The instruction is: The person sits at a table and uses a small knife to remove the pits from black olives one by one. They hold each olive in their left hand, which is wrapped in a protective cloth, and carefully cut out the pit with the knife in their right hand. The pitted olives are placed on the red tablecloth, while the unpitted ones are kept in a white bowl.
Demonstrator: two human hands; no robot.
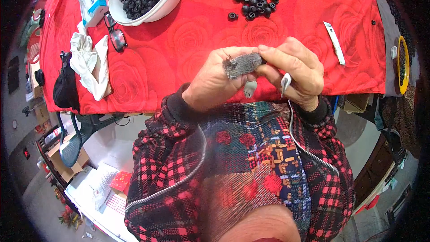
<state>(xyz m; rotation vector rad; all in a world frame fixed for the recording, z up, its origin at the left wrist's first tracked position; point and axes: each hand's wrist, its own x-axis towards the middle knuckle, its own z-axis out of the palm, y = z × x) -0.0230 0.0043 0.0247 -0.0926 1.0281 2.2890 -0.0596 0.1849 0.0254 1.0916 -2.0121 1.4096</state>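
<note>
My left hand (215, 74) is closed in front of my chest, over the table's near edge. A worn grey knitted finger cover (244, 65) sits on one of its fingers, with dark marks on it. At the cover's tip is a small black part (263, 61), mostly hidden, pinched between both hands. My right hand (298, 69) is closed, its thumb and fingertips pressed against that part. A thin pale, blade-like piece (285, 83) juts down from between the right fingers. Below the hands shows a greyish covered fingertip (250, 89).
On the red rose-patterned tablecloth (148, 69) stands a white bowl (172, 4) of small black round parts. Loose black parts (255, 1) lie farther right. Nearby are glasses (118, 40), a white cloth (89, 60), a blue-white box (94, 2), a pale strip (334, 42) and a yellow-rimmed tray (404, 67).
</note>
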